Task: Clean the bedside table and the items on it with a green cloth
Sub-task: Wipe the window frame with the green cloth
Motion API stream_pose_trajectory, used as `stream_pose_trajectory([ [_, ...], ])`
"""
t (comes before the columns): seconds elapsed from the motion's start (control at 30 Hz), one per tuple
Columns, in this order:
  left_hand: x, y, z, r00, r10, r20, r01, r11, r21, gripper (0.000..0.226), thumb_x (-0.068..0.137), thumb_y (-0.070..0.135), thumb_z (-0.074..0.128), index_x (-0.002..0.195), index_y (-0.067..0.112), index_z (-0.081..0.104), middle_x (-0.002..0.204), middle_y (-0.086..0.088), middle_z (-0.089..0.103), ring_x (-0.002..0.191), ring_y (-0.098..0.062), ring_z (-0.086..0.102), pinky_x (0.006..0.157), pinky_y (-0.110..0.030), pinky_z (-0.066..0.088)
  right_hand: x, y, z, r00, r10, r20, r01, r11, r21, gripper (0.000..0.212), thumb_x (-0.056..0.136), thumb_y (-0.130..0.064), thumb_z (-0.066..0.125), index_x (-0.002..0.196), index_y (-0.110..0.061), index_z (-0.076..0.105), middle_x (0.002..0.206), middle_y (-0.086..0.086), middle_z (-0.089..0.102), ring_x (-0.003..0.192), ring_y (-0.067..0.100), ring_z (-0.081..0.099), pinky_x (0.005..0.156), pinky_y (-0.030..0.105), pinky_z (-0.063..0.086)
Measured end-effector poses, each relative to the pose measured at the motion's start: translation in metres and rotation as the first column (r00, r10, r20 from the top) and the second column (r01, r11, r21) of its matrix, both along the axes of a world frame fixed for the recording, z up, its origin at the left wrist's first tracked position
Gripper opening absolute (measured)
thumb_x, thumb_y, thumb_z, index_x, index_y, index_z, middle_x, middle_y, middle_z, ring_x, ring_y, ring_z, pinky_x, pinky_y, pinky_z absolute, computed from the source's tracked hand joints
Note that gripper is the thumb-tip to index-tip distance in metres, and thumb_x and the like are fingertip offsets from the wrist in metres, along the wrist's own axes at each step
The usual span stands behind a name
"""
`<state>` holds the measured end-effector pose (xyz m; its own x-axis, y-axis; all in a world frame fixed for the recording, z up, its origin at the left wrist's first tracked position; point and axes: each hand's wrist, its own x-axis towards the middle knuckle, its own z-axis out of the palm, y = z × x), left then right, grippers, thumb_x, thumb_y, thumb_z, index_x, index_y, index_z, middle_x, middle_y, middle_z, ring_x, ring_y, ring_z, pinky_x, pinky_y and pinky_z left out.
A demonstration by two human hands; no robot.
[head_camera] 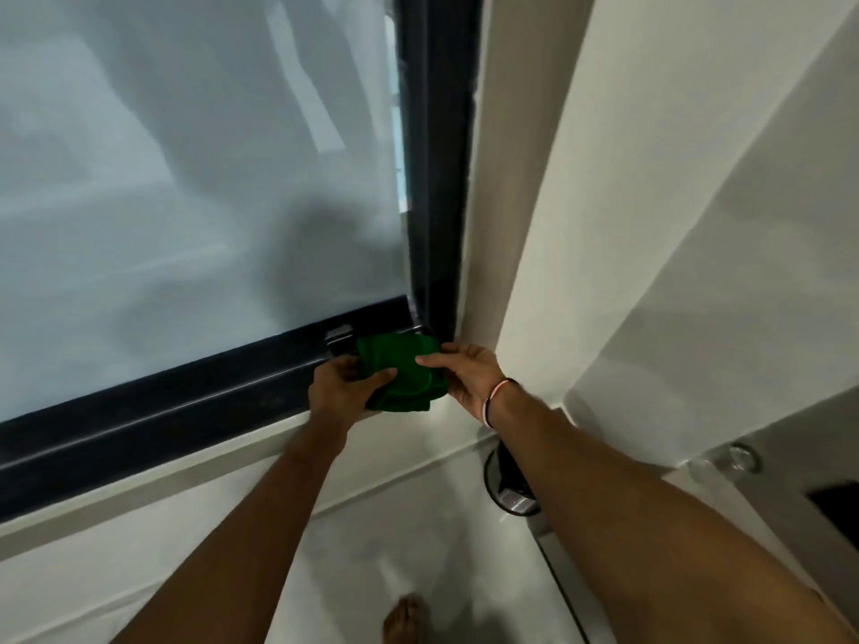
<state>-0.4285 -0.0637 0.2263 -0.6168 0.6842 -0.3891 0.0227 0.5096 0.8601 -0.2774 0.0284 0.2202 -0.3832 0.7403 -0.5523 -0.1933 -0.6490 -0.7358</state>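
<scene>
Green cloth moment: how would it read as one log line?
item: folded green fabric cloth | left hand: gripping cloth | right hand: gripping cloth | place: corner of dark metal window frame | bedside table: out of view

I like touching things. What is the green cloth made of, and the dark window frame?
The green cloth looks like soft, matte fabric, perhaps microfibre: it folds and bunches between the left hand and right hand. The window frame looks like dark painted metal, smooth with a dull sheen and straight ridges, though it could be plastic.
</scene>
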Motion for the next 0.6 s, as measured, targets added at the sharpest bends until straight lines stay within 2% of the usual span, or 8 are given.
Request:
stream_pose_trajectory([
  [0.1,-0.003,0.005,-0.005,0.975,0.075,-0.207,-0.078,0.997,-0.005,0.058,0.071,0.028,0.088,0.119,0.006,0.063,0.106,-0.011,0.071,0.086,-0.016,0.063,0.077,-0.025,0.052,-0.029,0.002,-0.013,0.970,-0.129,0.208,0.100,0.985,0.142,0.030,0.062,0.005,0.086,0.080,-0.010,0.067,0.093,0.015,0.072,0.089,0.033,0.069,0.084,0.041,0.059],
  [0.17,-0.001,0.009,-0.009,0.955,0.151,-0.256,-0.147,0.989,0.034,0.060,0.072,0.026,0.087,0.119,0.008,0.054,0.110,-0.012,0.068,0.092,-0.020,0.065,0.074,-0.025,0.052,-0.044,0.005,-0.020,0.938,-0.179,0.297,0.101,0.960,0.260,0.027,0.063,0.000,0.087,0.083,-0.008,0.071,0.088,0.011,0.072,0.081,0.026,0.069,0.080,0.033,0.059],
  [0.23,0.003,0.014,-0.014,0.923,0.159,-0.351,-0.164,0.986,0.015,0.056,0.077,0.028,0.083,0.117,0.014,0.047,0.109,-0.010,0.067,0.095,-0.026,0.067,0.067,-0.030,0.050,-0.054,0.008,-0.025,0.892,-0.219,0.396,0.054,0.920,0.388,0.026,0.068,-0.003,0.086,0.090,-0.005,0.074,0.085,0.009,0.072,0.073,0.018,0.066,0.077,0.027,0.058],
  [0.33,0.005,0.018,-0.028,0.844,0.019,-0.537,-0.093,0.989,-0.112,0.042,0.086,0.033,0.073,0.117,0.020,0.048,0.110,-0.007,0.067,0.098,-0.029,0.067,0.069,-0.036,0.051,-0.065,0.010,-0.036,0.777,-0.275,0.566,-0.082,0.848,0.524,0.023,0.074,-0.009,0.083,0.095,-0.005,0.074,0.094,0.011,0.074,0.082,0.020,0.067,0.083,0.027,0.055],
  [0.4,0.005,0.019,-0.034,0.793,-0.063,-0.605,-0.038,0.988,-0.153,0.032,0.091,0.033,0.067,0.118,0.021,0.053,0.111,-0.007,0.068,0.099,-0.028,0.067,0.071,-0.037,0.051,-0.069,0.007,-0.041,0.702,-0.299,0.647,-0.162,0.817,0.554,0.020,0.078,-0.014,0.081,0.096,-0.008,0.074,0.097,0.009,0.073,0.088,0.021,0.067,0.083,0.025,0.053],
  [0.47,0.001,0.023,-0.039,0.727,-0.137,-0.672,0.007,0.981,-0.193,0.029,0.094,0.033,0.062,0.120,0.019,0.058,0.112,-0.008,0.067,0.101,-0.028,0.065,0.072,-0.036,0.049,-0.076,0.007,-0.043,0.620,-0.298,0.726,-0.278,0.782,0.558,0.020,0.083,-0.020,0.076,0.100,-0.009,0.073,0.101,0.009,0.072,0.093,0.024,0.067,0.086,0.031,0.056],
  [0.53,-0.004,0.023,-0.041,0.632,-0.244,-0.735,0.057,0.961,-0.270,0.030,0.096,0.036,0.059,0.120,0.018,0.059,0.123,-0.011,0.058,0.112,-0.030,0.057,0.081,-0.042,0.050,-0.079,0.007,-0.041,0.548,-0.279,0.788,-0.408,0.734,0.543,0.022,0.089,-0.026,0.069,0.104,-0.010,0.072,0.105,0.010,0.069,0.096,0.026,0.067,0.086,0.040,0.057],
  [0.6,-0.011,0.019,-0.042,0.473,-0.337,-0.814,0.098,0.938,-0.331,0.031,0.096,0.041,0.056,0.118,0.018,0.059,0.132,-0.013,0.046,0.116,-0.030,0.047,0.088,-0.043,0.049,-0.073,0.002,-0.036,0.494,-0.274,0.825,-0.522,0.665,0.534,0.029,0.096,-0.037,0.058,0.104,-0.012,0.071,0.110,0.010,0.064,0.095,0.028,0.065,0.083,0.043,0.057],
])
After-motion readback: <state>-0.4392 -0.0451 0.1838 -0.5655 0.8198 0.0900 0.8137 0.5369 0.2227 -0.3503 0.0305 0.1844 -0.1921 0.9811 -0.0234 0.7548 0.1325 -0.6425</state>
